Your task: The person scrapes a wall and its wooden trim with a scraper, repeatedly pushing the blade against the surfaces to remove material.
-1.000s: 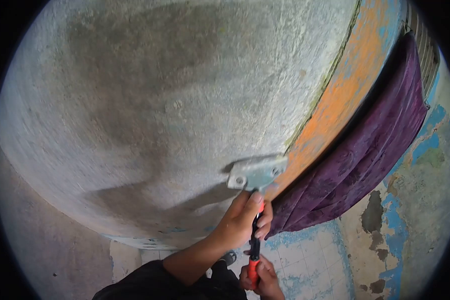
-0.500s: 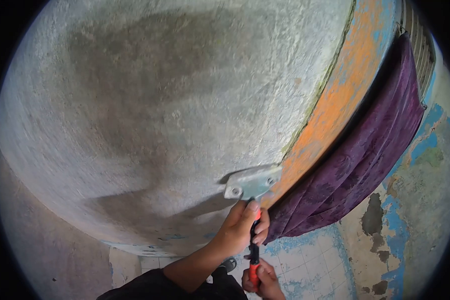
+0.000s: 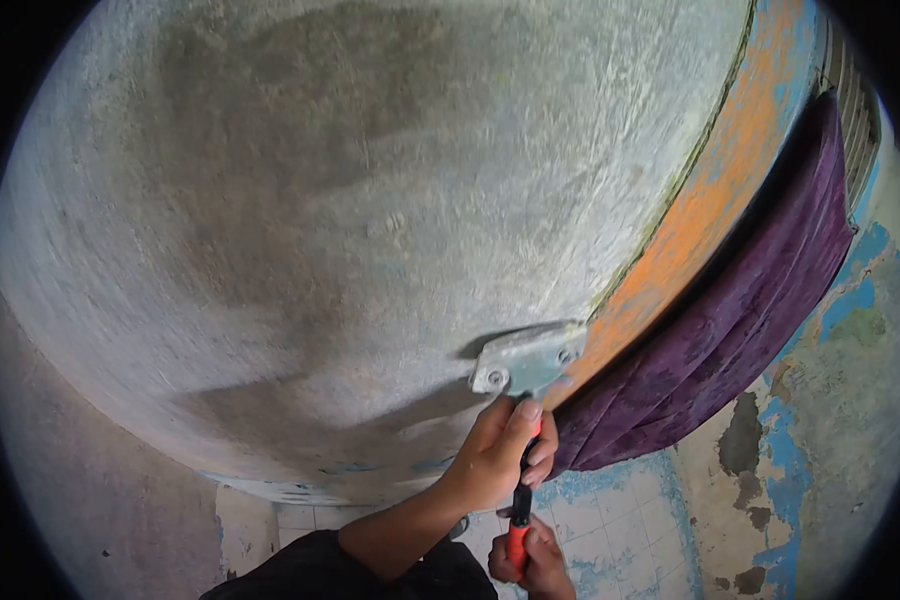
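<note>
A long-handled wall scraper (image 3: 530, 360) has a wide pale metal head with two bolts and a red and black handle. Its head lies against the grey, worn wall (image 3: 370, 230), beside the wall's orange border. My left hand (image 3: 500, 450) is wrapped round the upper handle, just below the head. Lower down, my right hand (image 3: 532, 560) grips the red end of the same handle. A dark shadow of the head falls on the wall to its left.
An orange and blue painted strip (image 3: 690, 230) edges the wall on the right. Beside it hangs a purple cloth (image 3: 730, 310) below a slatted opening (image 3: 858, 110). White floor tiles (image 3: 610, 520) show below, and peeling blue paint (image 3: 795, 465) covers the right-hand wall.
The whole view has shifted a little, so the wall edge, cloth and scraper appear further right. Both hands keep their hold, and the scraper head stays by the orange border.
</note>
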`<state>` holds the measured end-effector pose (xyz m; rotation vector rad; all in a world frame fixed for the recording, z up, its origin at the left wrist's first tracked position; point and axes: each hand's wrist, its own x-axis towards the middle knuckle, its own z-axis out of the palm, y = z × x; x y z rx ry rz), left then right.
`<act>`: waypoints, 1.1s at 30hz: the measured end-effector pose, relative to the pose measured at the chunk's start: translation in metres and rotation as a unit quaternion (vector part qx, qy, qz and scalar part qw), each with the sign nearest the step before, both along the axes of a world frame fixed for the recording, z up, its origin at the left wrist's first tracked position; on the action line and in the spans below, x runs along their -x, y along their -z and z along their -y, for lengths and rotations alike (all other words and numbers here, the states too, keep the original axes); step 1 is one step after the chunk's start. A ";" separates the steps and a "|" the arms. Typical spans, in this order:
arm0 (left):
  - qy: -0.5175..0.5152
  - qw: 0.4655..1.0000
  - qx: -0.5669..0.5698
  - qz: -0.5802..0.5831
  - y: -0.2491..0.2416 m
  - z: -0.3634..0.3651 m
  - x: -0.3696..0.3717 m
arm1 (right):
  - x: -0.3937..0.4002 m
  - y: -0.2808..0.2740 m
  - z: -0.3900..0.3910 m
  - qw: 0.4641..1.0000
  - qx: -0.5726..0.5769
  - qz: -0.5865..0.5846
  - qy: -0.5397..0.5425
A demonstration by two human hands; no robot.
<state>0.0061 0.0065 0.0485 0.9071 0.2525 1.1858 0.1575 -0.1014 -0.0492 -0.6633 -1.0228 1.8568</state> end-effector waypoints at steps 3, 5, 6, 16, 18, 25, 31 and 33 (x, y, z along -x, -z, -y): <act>0.025 1.000 -0.008 -0.012 0.009 -0.004 0.004 | 0.012 -0.003 0.009 0.997 0.037 -0.061 0.024; 0.021 1.000 -0.002 -0.020 0.008 -0.002 0.002 | 0.015 -0.018 -0.002 0.998 0.023 -0.039 0.037; 0.019 1.000 -0.015 -0.019 0.001 -0.003 0.002 | 0.013 -0.021 -0.001 0.998 0.024 -0.027 0.045; -0.009 0.999 -0.033 -0.035 -0.003 -0.003 -0.006 | -0.004 -0.011 0.005 0.998 0.043 -0.046 -0.003; -0.014 0.999 -0.033 -0.027 -0.006 -0.003 -0.007 | -0.004 -0.010 0.004 0.998 0.041 -0.057 -0.004; -0.016 1.000 -0.007 -0.019 0.002 0.001 -0.008 | -0.006 -0.013 0.012 0.996 0.070 -0.054 0.000; -0.024 1.000 -0.007 -0.011 -0.003 -0.002 -0.012 | -0.005 -0.016 0.003 0.998 0.029 -0.050 -0.013; -0.027 0.999 -0.015 -0.018 0.001 0.002 -0.009 | -0.004 -0.010 0.005 0.997 0.049 -0.062 -0.016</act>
